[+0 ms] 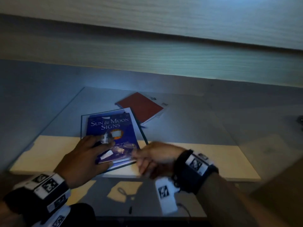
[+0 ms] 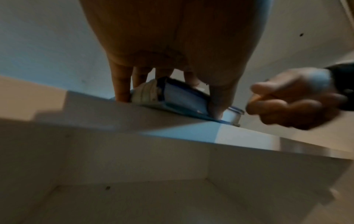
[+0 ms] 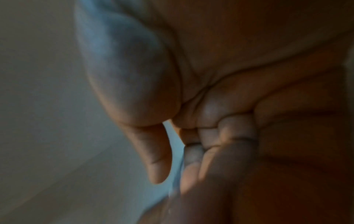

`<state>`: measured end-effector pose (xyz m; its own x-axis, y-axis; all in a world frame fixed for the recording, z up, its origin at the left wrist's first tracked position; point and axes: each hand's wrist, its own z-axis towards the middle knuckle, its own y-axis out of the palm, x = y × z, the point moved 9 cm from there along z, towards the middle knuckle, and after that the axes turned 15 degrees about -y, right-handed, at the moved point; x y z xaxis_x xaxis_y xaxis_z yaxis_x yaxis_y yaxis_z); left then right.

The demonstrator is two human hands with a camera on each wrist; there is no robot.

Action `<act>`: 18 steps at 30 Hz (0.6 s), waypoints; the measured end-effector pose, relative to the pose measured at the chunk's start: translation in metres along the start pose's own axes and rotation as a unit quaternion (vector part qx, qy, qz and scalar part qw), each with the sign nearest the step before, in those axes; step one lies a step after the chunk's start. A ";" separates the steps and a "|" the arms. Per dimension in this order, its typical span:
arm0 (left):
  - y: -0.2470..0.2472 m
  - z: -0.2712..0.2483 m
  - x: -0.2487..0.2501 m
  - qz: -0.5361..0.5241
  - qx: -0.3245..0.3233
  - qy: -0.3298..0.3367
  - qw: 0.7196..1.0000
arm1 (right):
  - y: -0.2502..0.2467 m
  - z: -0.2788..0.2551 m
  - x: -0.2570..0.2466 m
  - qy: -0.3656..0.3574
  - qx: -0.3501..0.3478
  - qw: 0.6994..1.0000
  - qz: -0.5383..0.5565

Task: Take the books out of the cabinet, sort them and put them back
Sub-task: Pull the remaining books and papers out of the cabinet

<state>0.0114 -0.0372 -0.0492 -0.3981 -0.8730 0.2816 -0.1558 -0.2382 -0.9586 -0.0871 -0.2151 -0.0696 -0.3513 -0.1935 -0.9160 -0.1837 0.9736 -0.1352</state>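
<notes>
A blue book titled "Sun & Moon Signs" [image 1: 113, 128] lies on the cabinet shelf [image 1: 49, 128], on top of a larger thin book with a dark border [image 1: 136, 126]. A red book [image 1: 141, 107] lies flat just behind them. My left hand [image 1: 98, 151] grips the blue book [image 2: 184, 97] at its near left corner, fingers on the cover and thumb [image 2: 218, 106] at the near edge. My right hand [image 1: 147, 158] is blurred beside the book's near right corner. Its fingers [image 3: 193, 154] are curled into the palm and nothing shows inside them.
The pale front edge of the shelf [image 1: 205, 156] runs under both hands. A wood-grain board [image 1: 147, 54] spans the view above the books. A small white tag [image 1: 164, 104] lies by the red book. Below the shelf, a cable [image 1: 122, 191] lies in a patch of light.
</notes>
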 end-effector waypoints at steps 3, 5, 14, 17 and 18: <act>0.006 0.005 -0.004 -0.009 -0.018 0.008 1.000 | -0.068 0.021 -0.036 -0.064 0.128 0.989 0.026; 0.014 0.013 -0.005 0.001 -0.032 0.014 0.999 | -0.105 0.043 -0.056 -0.102 0.208 0.973 0.015; 0.027 0.024 -0.006 0.058 -0.061 0.031 0.996 | -0.219 0.206 -0.027 -0.006 0.270 0.883 -0.385; 0.030 0.027 -0.009 0.060 -0.057 0.030 0.996 | -0.264 0.275 0.024 0.031 0.179 0.868 -0.461; 0.031 0.028 -0.009 0.065 -0.058 0.029 0.996 | -0.272 0.278 0.029 0.037 0.165 0.866 -0.470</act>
<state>0.0352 -0.0486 -0.0823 -0.4727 -0.8664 0.1610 -0.2020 -0.0712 -0.9768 0.2075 -0.4518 -0.1645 -0.2492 -0.9146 -0.3183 -0.1520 0.3615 -0.9199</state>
